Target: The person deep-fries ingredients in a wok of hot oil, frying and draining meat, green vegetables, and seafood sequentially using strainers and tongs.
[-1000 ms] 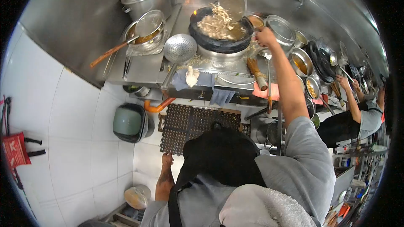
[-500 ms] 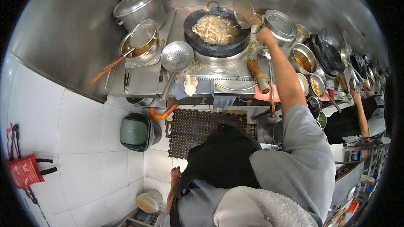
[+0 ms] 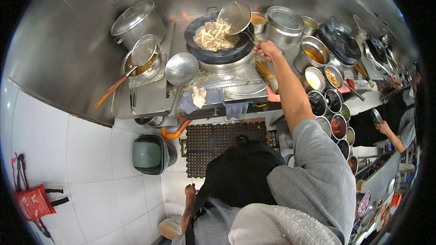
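Closed round its handle, my right hand (image 3: 267,50) holds a round wire-mesh strainer (image 3: 235,18). The strainer is tilted over the right side of a black wok (image 3: 195,53) on the burner. Pale strips of food (image 3: 212,36) lie in the wok beside the mesh. My left hand (image 3: 190,191) hangs low beside the black apron, away from the stove; its fingers are too small to make out. Below the wok, a perforated ladle (image 3: 181,69) rests on the stove edge, and a bamboo brush (image 3: 267,76) lies near my right forearm.
A lidded pot (image 3: 137,23) and a strainer over a bowl (image 3: 144,50) stand at the left. Metal containers, including a pot of orange liquid (image 3: 313,52), crowd the right. A co-worker's hand (image 3: 384,128) shows at far right. A bin (image 3: 147,154) and mat (image 3: 225,147) are below.
My right hand has moved left and slightly down in view, and the strainer has swung to the left over the wok. The co-worker's hand is lower. The whole view has shifted.
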`<control>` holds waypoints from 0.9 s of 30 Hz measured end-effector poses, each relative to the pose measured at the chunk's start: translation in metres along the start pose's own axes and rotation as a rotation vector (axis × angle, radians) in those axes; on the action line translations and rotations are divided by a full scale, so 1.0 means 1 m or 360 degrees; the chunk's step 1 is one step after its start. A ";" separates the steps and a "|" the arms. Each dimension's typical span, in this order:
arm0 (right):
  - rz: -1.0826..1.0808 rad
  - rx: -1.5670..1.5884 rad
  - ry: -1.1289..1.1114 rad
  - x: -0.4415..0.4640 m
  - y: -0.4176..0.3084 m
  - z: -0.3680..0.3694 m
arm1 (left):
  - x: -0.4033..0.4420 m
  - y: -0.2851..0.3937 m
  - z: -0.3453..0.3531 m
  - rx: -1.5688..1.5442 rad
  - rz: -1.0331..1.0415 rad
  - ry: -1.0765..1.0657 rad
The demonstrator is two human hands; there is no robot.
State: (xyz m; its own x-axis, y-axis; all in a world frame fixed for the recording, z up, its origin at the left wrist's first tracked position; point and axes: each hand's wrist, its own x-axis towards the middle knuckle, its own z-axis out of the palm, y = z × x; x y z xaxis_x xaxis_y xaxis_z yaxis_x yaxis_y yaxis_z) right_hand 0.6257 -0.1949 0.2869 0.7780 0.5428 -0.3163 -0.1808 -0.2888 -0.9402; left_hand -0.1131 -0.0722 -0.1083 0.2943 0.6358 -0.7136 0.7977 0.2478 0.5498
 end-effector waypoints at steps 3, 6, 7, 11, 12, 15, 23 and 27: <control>0.0018 0.0196 0.0025 0.003 0.011 -0.017 | 0.008 0.000 0.005 0.0748 0.0386 -0.0050; -0.0079 0.0166 0.0212 -0.016 0.004 -0.016 | 0.003 0.017 0.004 0.1639 0.0910 -0.0138; -0.0095 0.0050 0.0275 -0.020 0.003 -0.016 | 0.009 0.014 0.005 0.1647 0.0948 -0.0130; -0.0095 0.0029 0.0315 -0.034 0.004 -0.025 | 0.029 0.013 0.011 0.1515 0.1100 0.0040; -0.0095 0.0077 0.0302 -0.034 0.004 -0.026 | 0.031 0.020 0.012 0.1360 0.1148 0.0181; -0.0144 0.0298 0.0422 -0.019 0.021 -0.026 | 0.039 0.033 0.028 -0.0090 0.0119 0.0195; -0.0101 0.0143 0.0484 -0.042 0.029 -0.056 | 0.040 0.054 0.038 0.0746 0.0792 0.0042; -0.0082 -0.1271 0.0772 -0.032 0.025 -0.035 | 0.030 0.054 0.043 0.1434 0.0688 -0.0096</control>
State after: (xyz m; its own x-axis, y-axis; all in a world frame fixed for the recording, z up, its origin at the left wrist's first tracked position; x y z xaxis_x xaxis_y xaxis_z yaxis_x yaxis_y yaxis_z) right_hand 0.6174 -0.2465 0.2778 0.9721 0.2336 -0.0199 0.1880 -0.8275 -0.5291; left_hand -0.0386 -0.0713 -0.1192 0.6595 0.4963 -0.5646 0.7099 -0.6581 0.2508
